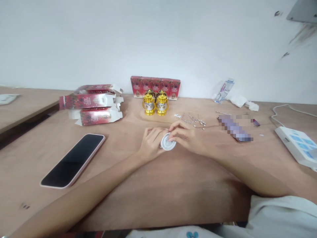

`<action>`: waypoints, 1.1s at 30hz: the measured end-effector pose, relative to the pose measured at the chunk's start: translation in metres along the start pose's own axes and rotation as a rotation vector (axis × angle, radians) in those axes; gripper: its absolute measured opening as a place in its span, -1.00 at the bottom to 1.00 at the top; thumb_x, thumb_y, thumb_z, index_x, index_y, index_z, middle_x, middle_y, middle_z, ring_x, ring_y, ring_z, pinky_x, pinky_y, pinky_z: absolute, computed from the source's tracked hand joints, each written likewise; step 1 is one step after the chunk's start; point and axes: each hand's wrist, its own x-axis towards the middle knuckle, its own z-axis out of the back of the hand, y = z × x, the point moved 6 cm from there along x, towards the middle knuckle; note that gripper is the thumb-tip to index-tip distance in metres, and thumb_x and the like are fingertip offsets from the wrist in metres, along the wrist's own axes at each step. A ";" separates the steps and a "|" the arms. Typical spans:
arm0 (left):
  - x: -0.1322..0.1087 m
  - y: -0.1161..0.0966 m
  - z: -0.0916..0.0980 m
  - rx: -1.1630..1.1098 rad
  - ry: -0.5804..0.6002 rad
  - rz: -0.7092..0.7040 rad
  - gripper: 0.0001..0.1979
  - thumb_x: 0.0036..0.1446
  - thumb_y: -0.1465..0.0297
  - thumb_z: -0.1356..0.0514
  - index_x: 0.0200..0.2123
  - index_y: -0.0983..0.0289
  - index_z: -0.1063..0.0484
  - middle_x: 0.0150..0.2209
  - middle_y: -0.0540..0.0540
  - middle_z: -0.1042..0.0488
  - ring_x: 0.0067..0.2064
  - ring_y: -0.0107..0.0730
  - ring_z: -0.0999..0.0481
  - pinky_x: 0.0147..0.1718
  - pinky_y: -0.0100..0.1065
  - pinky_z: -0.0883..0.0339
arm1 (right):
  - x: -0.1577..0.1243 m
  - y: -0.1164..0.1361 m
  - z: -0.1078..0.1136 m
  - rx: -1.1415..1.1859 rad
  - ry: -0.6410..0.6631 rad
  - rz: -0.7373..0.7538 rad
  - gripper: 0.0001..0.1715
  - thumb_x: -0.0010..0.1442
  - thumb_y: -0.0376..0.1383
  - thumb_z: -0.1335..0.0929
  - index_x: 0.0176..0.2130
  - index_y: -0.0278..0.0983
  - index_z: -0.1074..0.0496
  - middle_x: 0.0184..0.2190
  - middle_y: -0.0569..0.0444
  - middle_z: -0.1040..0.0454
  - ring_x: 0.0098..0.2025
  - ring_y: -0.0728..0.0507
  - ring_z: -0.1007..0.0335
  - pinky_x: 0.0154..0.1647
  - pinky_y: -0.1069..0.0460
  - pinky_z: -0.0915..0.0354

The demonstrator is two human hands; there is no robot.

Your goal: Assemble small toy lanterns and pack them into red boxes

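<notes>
Leftward, at the white round piece's [167,145] nine o'clock, a phone [73,161] lies on the tabletop [138,205]. The left hand [151,141], forearm from eight o'clock, curls its fingers around the piece. The right hand [188,138], forearm from four, bends its fingers onto the face; whether they pinch, one cannot tell.

Round white piece [168,145], ringed circular face turned toward wearer. Gripped at left side by left fingers [154,135]; right fingertips [171,136] at upper right of face, covering part. Portion behind face mostly hidden by left fingers.
</notes>
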 end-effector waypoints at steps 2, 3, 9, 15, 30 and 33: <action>0.001 0.001 0.001 -0.012 -0.007 0.019 -0.66 0.16 0.22 -0.13 -0.07 0.30 -0.32 -0.24 0.15 -0.55 -0.24 -0.28 -0.50 -0.20 -0.24 -0.13 | 0.001 0.001 0.001 0.000 0.023 -0.023 -0.87 0.22 -0.31 -0.31 -0.37 -0.24 -0.43 -0.24 0.03 -0.36 -0.20 -0.05 -0.39 -0.12 -0.02 -0.35; 0.001 0.001 0.001 -0.018 -0.013 0.026 -0.66 0.16 0.21 -0.13 -0.08 0.30 -0.32 -0.24 0.15 -0.55 -0.25 -0.29 -0.49 -0.20 -0.25 -0.13 | 0.001 0.001 0.001 -0.001 0.031 -0.032 -0.86 0.22 -0.31 -0.31 -0.37 -0.24 -0.43 -0.24 0.03 -0.36 -0.20 -0.05 -0.39 -0.12 -0.02 -0.35; 0.001 -0.001 0.001 -0.014 -0.014 0.011 -0.66 0.16 0.21 -0.14 -0.08 0.31 -0.32 -0.24 0.16 -0.55 -0.25 -0.29 -0.49 -0.20 -0.24 -0.14 | 0.000 0.001 0.000 0.004 0.011 -0.021 -0.87 0.22 -0.31 -0.31 -0.36 -0.24 -0.44 -0.25 0.03 -0.36 -0.20 -0.06 -0.38 -0.12 -0.02 -0.34; 0.001 0.000 0.001 -0.006 0.005 0.016 -0.67 0.17 0.22 -0.12 -0.07 0.30 -0.33 -0.22 0.16 -0.55 -0.22 -0.28 -0.50 -0.19 -0.24 -0.14 | -0.001 -0.011 -0.004 0.116 -0.056 -0.131 -0.82 0.15 -0.21 -0.38 -0.43 -0.25 -0.39 -0.29 0.04 -0.38 -0.21 -0.08 -0.39 -0.13 -0.05 -0.34; 0.001 -0.005 0.003 -0.034 -0.039 -0.059 -0.74 0.15 0.29 -0.15 -0.13 0.31 -0.33 -0.27 0.17 -0.55 -0.22 -0.26 -0.51 -0.22 -0.23 -0.14 | -0.010 -0.034 -0.021 0.466 -0.136 -0.460 -0.64 -0.11 -0.15 -0.51 -0.38 -0.26 -0.37 -0.44 0.16 -0.38 -0.46 0.01 -0.32 -0.47 0.09 -0.26; 0.001 -0.006 0.004 -0.022 -0.040 -0.076 -0.74 0.16 0.29 -0.14 -0.13 0.31 -0.32 -0.26 0.17 -0.55 -0.18 -0.25 -0.51 -0.20 -0.23 -0.14 | -0.010 -0.029 -0.019 0.424 -0.156 -0.416 -0.70 -0.08 -0.18 -0.50 -0.41 -0.26 -0.38 -0.40 0.15 -0.35 -0.43 0.02 -0.32 -0.42 0.08 -0.29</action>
